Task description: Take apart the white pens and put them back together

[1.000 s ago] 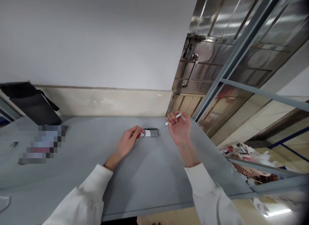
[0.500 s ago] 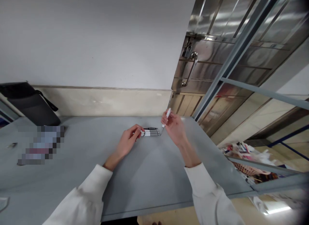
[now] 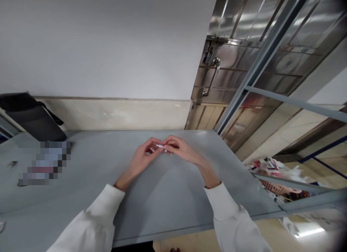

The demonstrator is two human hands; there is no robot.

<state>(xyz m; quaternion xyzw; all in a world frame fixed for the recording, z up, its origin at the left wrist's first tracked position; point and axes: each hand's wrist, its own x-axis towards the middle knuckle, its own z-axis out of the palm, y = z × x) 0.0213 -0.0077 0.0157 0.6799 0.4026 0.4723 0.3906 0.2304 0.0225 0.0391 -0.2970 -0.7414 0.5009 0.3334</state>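
My left hand point(image 3: 142, 156) and my right hand point(image 3: 184, 150) meet over the grey table point(image 3: 162, 198), fingertips close together. Both are closed in a pinch around a slim white pen point(image 3: 159, 146). Only a short stretch of it shows between the fingers. The fingers and palms hide most of the pens beneath, and small white bits peek out below the right fingertips.
A dark grey bag or case point(image 3: 36, 116) with a strap leans at the far left, beside a blurred-out flat object point(image 3: 45, 163). The wall point(image 3: 108, 114) borders the table's back. At right stand a metal shelf frame point(image 3: 260, 68) and a pink basket point(image 3: 276, 187).
My right hand has come down and left with the white pen, joining my left hand. The row of pens seen on the table before is now mostly covered by my hands.
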